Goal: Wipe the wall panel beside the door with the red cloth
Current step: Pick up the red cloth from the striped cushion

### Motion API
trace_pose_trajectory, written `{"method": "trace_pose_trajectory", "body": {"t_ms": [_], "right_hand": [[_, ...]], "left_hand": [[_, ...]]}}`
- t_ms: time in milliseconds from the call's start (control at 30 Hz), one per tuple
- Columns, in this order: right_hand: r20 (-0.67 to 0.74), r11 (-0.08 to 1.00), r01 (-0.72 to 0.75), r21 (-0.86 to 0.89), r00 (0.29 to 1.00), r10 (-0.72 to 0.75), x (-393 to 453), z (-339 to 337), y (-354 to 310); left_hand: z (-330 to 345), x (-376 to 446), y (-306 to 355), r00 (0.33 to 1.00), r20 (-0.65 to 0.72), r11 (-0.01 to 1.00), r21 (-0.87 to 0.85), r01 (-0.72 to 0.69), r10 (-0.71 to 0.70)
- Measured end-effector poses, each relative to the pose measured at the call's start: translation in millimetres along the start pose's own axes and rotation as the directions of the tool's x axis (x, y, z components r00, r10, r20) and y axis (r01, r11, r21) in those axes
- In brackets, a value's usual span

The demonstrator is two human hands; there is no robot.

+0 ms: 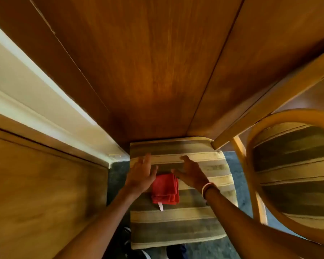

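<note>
Arms: both bare arms come in from 6 o'clock and reach up toward the middle.
Left hand [141, 171]: flat, fingers spread, holding nothing. It hovers over the top left corner of the cloth; I cannot tell if it touches.
Right hand [192, 171]: also flat and loose, holding nothing, just at 2 o'clock from the cloth. A pale band sits on the wrist.
Red cloth [165, 189]: folded into a small square, lying on the striped cushion [178, 224], between the two hands. A white tag sticks out at its 6 o'clock edge.
Cushion: it sits on a chair seat pushed up against the wall.
Wall panel [148, 71]: big brown wood, at 12 o'clock, straight above the cushion.
Door [36, 193]: brown wood at 9 o'clock, with a pale frame [45, 101] between it and the panel.
Other chair [295, 165]: at 3 o'clock, same stripes.
Step now: I think it is picking up the cloth.
How to do it well: pinch the whole folded stack, not just the top layer, so it stays folded. Then press it flat on the panel and rub along the wood lines.
</note>
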State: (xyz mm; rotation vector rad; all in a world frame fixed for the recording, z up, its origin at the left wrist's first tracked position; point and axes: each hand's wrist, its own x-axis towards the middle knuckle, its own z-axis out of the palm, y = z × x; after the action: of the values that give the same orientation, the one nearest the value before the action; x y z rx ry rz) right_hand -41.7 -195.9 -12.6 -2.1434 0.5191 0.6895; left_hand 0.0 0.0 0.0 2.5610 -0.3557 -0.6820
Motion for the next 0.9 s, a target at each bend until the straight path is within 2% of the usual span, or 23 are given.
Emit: {"method": "trace_pose_trajectory", "body": {"t_ms": [100, 167, 233, 300, 367, 467, 567, 733, 900], "right_hand": [[0.052, 0.937, -0.207, 0.281, 0.978, 0.200, 16.5, 35.7, 27.9], [0.156, 0.785, -0.369, 0.497, 0.928, 0.338, 20.6, 57.6, 48.2], [0.208, 0.704, -0.435, 0.561, 0.898, 0.389, 23.3, 75.7, 61.3], [0.144, 0.681, -0.422, 0.599, 0.893, 0.426, 29.4, 93.8, 69.6], [0.104, 0.688, -0.420, 0.592, 0.886, 0.451, 36.4, 103.7, 72.7], [0.122, 0.683, -0.424, 0.595, 0.887, 0.444, 40.8, 105.2, 78.3], [0.124, 0.691, -0.405, 0.599, 0.899, 0.420, 36.4, 95.5, 73.2], [0.070, 0.679, -0.249, 0.690, 0.957, 0.281, 24.3, 74.2, 41.2], [-0.104, 0.738, -0.027, 0.675, 0.986, 0.132, 6.5, 25.3, -20.6]], "left_hand": [[40.6, 1.6, -22.0, 0.995, 0.048, 0.978, -0.182, 0.099, -0.092], [69.6, -2.3, -39.3, 0.976, 0.112, 0.927, -0.309, 0.211, -0.185], [92.0, -5.6, -51.4, 0.955, 0.180, 0.872, -0.394, 0.289, -0.235], [105.1, -9.2, -57.2, 0.940, 0.241, 0.825, -0.458, 0.330, -0.242], [112.4, -8.7, -57.7, 0.945, 0.223, 0.790, -0.520, 0.324, -0.241], [113.8, -4.4, -51.0, 0.924, 0.259, 0.744, -0.549, 0.380, -0.280], [108.9, 1.8, -49.2, 0.932, 0.226, 0.734, -0.575, 0.362, -0.283], [61.8, 8.1, -31.8, 0.969, 0.084, 0.758, -0.609, 0.236, -0.234], [-7.8, 12.0, -10.6, 0.991, -0.068, 0.787, -0.615, 0.052, -0.119]]}}
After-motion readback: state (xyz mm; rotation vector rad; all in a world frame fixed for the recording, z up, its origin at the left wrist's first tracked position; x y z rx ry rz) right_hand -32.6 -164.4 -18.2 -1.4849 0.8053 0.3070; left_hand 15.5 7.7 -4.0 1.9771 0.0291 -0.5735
